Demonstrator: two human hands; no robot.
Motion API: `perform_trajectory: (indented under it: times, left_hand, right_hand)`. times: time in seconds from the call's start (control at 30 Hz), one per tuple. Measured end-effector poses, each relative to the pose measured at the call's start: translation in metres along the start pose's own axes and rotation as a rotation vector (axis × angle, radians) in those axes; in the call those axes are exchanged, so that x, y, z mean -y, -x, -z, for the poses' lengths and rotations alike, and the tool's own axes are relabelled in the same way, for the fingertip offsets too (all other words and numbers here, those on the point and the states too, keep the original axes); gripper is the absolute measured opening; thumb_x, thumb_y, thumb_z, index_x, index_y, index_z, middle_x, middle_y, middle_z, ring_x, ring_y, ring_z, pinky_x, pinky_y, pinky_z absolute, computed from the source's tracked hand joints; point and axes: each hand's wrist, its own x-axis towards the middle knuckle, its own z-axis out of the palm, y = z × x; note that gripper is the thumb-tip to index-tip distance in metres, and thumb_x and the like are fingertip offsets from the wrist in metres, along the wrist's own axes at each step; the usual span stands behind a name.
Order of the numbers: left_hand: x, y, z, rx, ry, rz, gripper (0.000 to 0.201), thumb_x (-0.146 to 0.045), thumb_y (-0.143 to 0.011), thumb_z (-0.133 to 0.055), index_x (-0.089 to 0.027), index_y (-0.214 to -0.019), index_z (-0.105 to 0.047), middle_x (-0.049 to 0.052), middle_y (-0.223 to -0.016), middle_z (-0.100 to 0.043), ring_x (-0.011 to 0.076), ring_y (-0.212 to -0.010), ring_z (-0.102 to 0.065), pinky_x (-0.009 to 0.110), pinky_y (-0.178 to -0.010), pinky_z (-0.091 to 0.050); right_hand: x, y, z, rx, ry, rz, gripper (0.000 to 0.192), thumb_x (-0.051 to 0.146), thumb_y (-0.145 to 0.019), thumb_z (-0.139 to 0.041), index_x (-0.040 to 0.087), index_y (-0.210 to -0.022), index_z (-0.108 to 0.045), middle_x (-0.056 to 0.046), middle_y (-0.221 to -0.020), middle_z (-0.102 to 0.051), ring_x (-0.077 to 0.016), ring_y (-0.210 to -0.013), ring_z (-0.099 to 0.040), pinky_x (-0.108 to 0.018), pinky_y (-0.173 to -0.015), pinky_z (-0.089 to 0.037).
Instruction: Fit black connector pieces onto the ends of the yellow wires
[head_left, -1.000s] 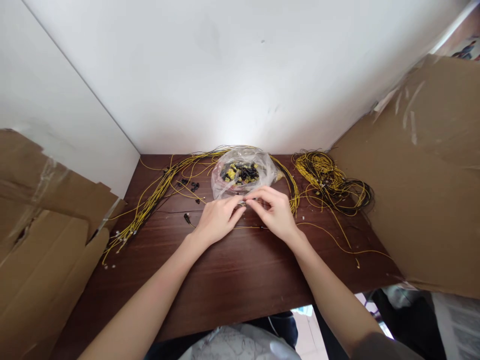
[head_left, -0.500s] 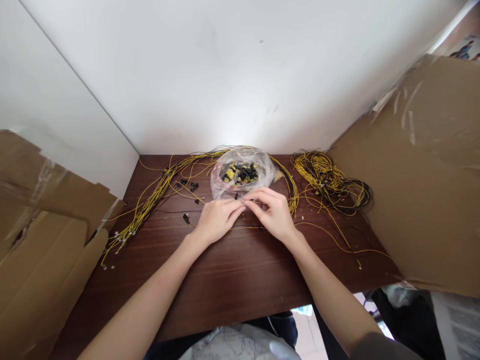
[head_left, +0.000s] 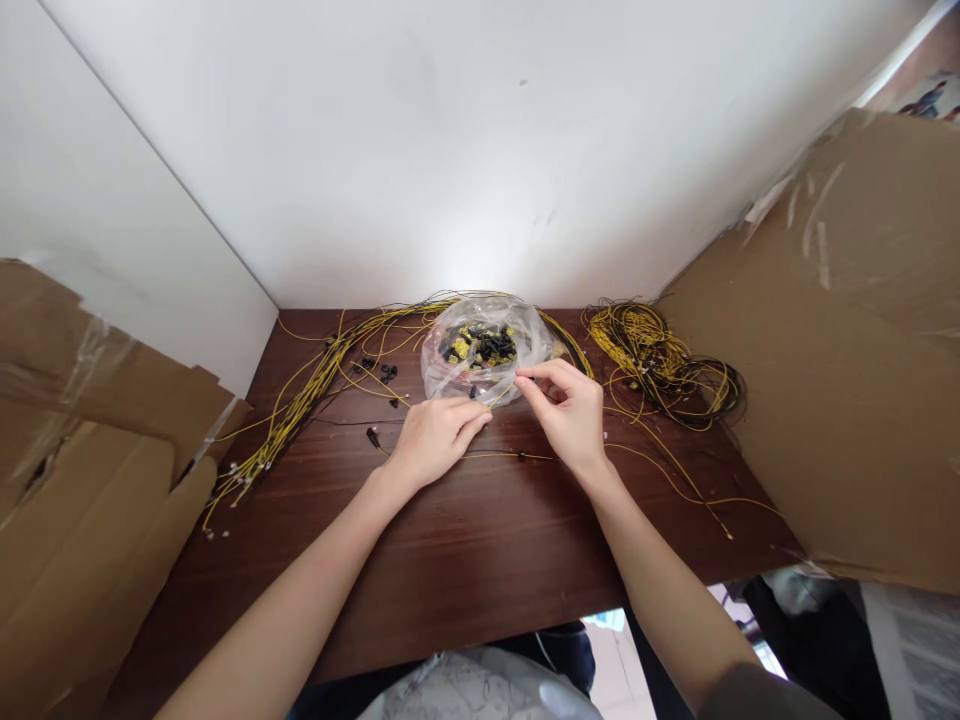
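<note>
My left hand (head_left: 439, 437) is closed in a pinch on a thin yellow wire (head_left: 501, 396). A short stretch of this wire runs up and right to my right hand (head_left: 564, 408), whose thumb and forefinger are pinched on it. Whatever else lies inside the fingertips is too small to make out. Just behind my hands sits a clear plastic bag (head_left: 433, 352) holding black and yellow small parts (head_left: 491, 347). Below the hands another yellow wire (head_left: 495, 454) crosses the table, with a small black piece (head_left: 522, 456) on it and a black connector (head_left: 373, 437) near its left end.
A long bundle of yellow and black wires (head_left: 300, 400) curves behind the bag. Coiled wires (head_left: 637, 345) lie at the right. Several black rings (head_left: 388, 373) are left of the bag. Cardboard sheets (head_left: 840, 350) and a white wall (head_left: 480, 150) enclose the brown table (head_left: 480, 560).
My right hand has moved right and slightly up, away from my left, and wire now shows between them. My left hand has stayed put. The loose wire end at the right has shifted slightly.
</note>
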Motion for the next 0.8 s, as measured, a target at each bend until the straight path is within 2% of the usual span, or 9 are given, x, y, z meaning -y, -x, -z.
perform_trajectory:
  times: [0.17,0.37,0.57,0.8]
  left_hand:
    - [-0.002,0.001,0.001,-0.014,-0.032,0.001,0.035,-0.034,-0.094,-0.034,-0.019,-0.087,-0.064,0.003,-0.083,-0.067,0.0153,-0.076,-0.062,0.024,-0.066,-0.04]
    - [-0.006,0.002,0.004,-0.085,-0.007,-0.004,0.031,-0.036,-0.094,-0.035,-0.019,-0.103,-0.058,0.004,-0.095,-0.065,0.0154,-0.079,-0.061,0.025,-0.068,-0.042]
    - [-0.006,0.001,0.004,-0.066,0.001,0.038,0.03,-0.037,-0.094,-0.034,-0.02,-0.109,-0.053,0.005,-0.098,-0.066,0.0167,-0.079,-0.062,0.025,-0.065,-0.042]
    - [-0.003,0.001,0.003,-0.049,-0.035,-0.002,0.031,-0.03,-0.095,-0.031,-0.017,-0.086,-0.058,0.003,-0.083,-0.065,0.0134,-0.067,-0.057,0.023,-0.06,-0.037]
  right_hand:
    - [0.001,0.0,0.001,0.036,-0.014,0.015,0.011,0.023,-0.083,-0.058,0.019,-0.085,-0.068,-0.003,-0.082,-0.065,-0.0115,-0.059,-0.052,-0.025,-0.054,-0.043]
    - [0.005,0.002,-0.002,0.119,-0.051,0.063,0.011,0.024,-0.084,-0.056,0.02,-0.086,-0.066,-0.002,-0.084,-0.064,-0.0106,-0.057,-0.051,-0.025,-0.055,-0.044]
    - [0.006,0.007,-0.008,0.229,-0.073,0.099,0.012,0.023,-0.085,-0.055,0.02,-0.089,-0.066,-0.003,-0.085,-0.064,-0.0115,-0.062,-0.053,-0.025,-0.056,-0.045]
    - [0.009,0.008,-0.009,0.274,-0.09,0.129,0.012,0.021,-0.085,-0.055,0.02,-0.089,-0.066,-0.003,-0.085,-0.064,-0.0127,-0.07,-0.056,-0.025,-0.058,-0.046]
